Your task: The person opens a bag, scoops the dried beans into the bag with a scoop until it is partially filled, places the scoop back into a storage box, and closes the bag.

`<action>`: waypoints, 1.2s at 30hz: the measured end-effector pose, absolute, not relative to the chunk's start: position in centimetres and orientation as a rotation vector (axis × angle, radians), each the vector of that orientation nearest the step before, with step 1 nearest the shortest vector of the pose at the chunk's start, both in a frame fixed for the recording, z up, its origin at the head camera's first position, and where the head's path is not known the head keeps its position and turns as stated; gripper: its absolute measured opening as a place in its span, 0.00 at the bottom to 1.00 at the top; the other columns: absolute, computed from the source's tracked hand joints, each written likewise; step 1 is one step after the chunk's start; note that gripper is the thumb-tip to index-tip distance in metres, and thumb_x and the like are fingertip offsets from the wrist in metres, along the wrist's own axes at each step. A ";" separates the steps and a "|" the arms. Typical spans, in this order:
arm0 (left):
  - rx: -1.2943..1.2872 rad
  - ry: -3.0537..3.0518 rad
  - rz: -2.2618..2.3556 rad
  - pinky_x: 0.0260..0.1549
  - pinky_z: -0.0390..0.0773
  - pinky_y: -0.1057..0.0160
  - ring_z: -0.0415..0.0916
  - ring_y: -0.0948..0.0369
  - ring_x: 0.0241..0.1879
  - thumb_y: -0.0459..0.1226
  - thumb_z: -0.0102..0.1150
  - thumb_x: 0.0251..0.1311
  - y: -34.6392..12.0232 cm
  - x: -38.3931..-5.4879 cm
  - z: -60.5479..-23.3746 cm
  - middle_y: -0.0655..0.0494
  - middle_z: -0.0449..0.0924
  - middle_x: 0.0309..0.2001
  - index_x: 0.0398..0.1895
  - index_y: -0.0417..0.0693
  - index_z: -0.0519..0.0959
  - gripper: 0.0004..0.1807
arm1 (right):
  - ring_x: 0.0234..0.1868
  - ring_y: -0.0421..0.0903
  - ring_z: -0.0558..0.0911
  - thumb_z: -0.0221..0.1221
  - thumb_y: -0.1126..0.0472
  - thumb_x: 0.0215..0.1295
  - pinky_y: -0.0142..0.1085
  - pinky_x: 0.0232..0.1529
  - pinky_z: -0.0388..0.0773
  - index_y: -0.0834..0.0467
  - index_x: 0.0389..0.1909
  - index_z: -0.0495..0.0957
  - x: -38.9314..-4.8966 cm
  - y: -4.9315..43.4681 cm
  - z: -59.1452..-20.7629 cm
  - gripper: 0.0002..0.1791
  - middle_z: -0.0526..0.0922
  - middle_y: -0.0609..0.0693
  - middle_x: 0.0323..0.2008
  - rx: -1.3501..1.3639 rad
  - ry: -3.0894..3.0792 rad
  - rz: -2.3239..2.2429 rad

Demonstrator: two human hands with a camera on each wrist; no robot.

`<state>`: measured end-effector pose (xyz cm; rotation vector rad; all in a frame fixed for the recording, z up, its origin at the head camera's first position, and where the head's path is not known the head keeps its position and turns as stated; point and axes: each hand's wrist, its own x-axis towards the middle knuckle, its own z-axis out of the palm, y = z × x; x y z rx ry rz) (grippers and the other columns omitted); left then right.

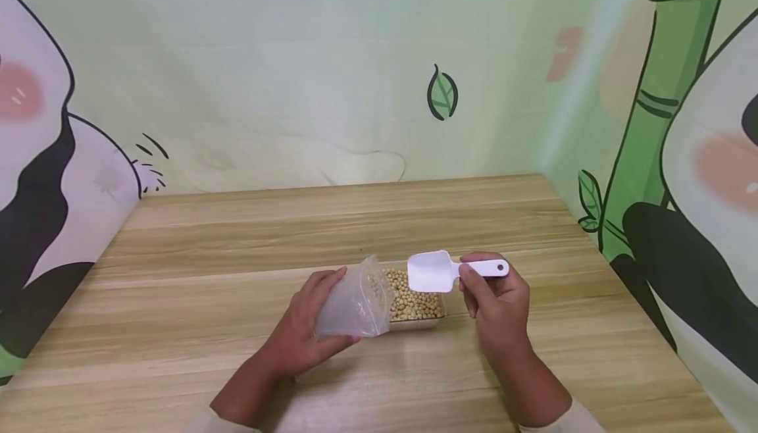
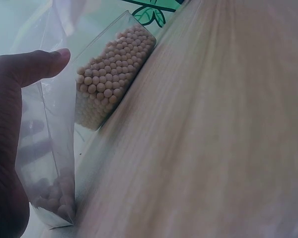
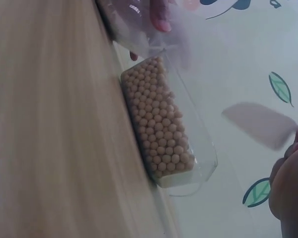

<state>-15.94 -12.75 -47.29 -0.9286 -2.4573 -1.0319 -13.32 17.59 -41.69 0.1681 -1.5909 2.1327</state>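
My left hand (image 1: 299,328) holds a clear plastic bag (image 1: 354,305) upright, thumb on the near side and fingers on the far side. A few soybeans (image 2: 53,201) lie at the bag's bottom in the left wrist view. The bag's mouth leans toward a clear rectangular container (image 3: 204,148), which is partly filled with soybeans (image 1: 408,305), and overlaps its left end in the head view. Between thumb and fingers, my right hand (image 1: 500,305) pinches the handle of a white scoop (image 1: 431,272). The scoop hangs level above the container's right part, with no soybeans visible in it.
A wood-grain table (image 1: 237,235) carries the container. Behind it and at both sides stand pale green walls (image 1: 331,91) printed with pandas, leaves and bamboo.
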 end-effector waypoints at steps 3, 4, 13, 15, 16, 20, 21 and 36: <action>-0.927 -2.459 -1.026 0.51 0.81 0.56 0.79 0.53 0.58 0.44 0.87 0.47 -12.7 -15.9 -47.3 0.43 0.77 0.67 0.81 0.40 0.67 0.58 | 0.22 0.33 0.75 0.61 0.81 0.67 0.28 0.20 0.70 0.73 0.39 0.84 -13.3 17.5 -41.9 0.05 0.84 0.41 0.25 0.153 -1.712 1.967; -0.928 -2.459 -1.025 0.51 0.81 0.56 0.79 0.53 0.58 0.44 0.87 0.47 -12.7 -15.9 -47.3 0.42 0.77 0.67 0.81 0.40 0.67 0.57 | 0.24 0.32 0.76 0.62 0.81 0.66 0.26 0.22 0.72 0.74 0.39 0.84 -13.3 17.4 -42.0 0.05 0.85 0.39 0.27 0.173 -1.759 1.895; -0.930 -2.465 -1.028 0.50 0.80 0.56 0.79 0.53 0.58 0.44 0.86 0.47 -12.7 -16.0 -47.4 0.43 0.76 0.67 0.82 0.41 0.66 0.58 | 0.21 0.29 0.71 0.65 0.81 0.60 0.26 0.18 0.67 0.67 0.37 0.88 -13.6 17.4 -43.1 0.10 0.83 0.45 0.23 0.494 -1.918 1.499; -0.926 -2.469 -1.024 0.51 0.80 0.56 0.78 0.53 0.58 0.45 0.86 0.47 -12.7 -16.0 -47.4 0.43 0.76 0.68 0.82 0.41 0.66 0.58 | 0.22 0.29 0.71 0.66 0.81 0.58 0.25 0.18 0.68 0.67 0.37 0.88 -13.8 17.5 -43.2 0.10 0.83 0.50 0.23 0.590 -1.930 1.433; -0.924 -2.472 -1.023 0.51 0.79 0.56 0.78 0.53 0.58 0.45 0.86 0.47 -12.7 -16.0 -47.3 0.43 0.76 0.68 0.82 0.42 0.66 0.58 | 0.22 0.29 0.71 0.66 0.81 0.58 0.25 0.18 0.68 0.67 0.37 0.88 -13.9 17.5 -43.3 0.10 0.84 0.52 0.23 0.631 -1.934 1.411; -0.913 -2.486 -1.030 0.52 0.78 0.55 0.78 0.54 0.58 0.45 0.86 0.47 -12.7 -15.9 -47.3 0.43 0.76 0.68 0.82 0.42 0.66 0.58 | 0.22 0.29 0.71 0.66 0.80 0.58 0.25 0.19 0.69 0.67 0.36 0.88 -14.1 17.6 -43.5 0.09 0.86 0.54 0.23 0.676 -1.971 1.378; -0.911 -2.488 -1.034 0.52 0.78 0.55 0.78 0.54 0.58 0.45 0.86 0.47 -12.7 -15.9 -47.3 0.43 0.76 0.68 0.82 0.42 0.66 0.58 | 0.22 0.29 0.71 0.66 0.80 0.58 0.25 0.19 0.69 0.67 0.36 0.88 -14.1 17.6 -43.5 0.08 0.86 0.54 0.23 0.660 -1.987 1.385; -0.885 -2.498 -1.037 0.53 0.76 0.54 0.78 0.54 0.59 0.46 0.86 0.47 -12.6 -15.8 -47.2 0.44 0.76 0.69 0.82 0.43 0.67 0.57 | 0.32 0.35 0.82 0.65 0.70 0.72 0.27 0.33 0.80 0.69 0.41 0.87 -14.4 17.4 -42.2 0.05 0.90 0.58 0.36 -0.058 -2.264 1.840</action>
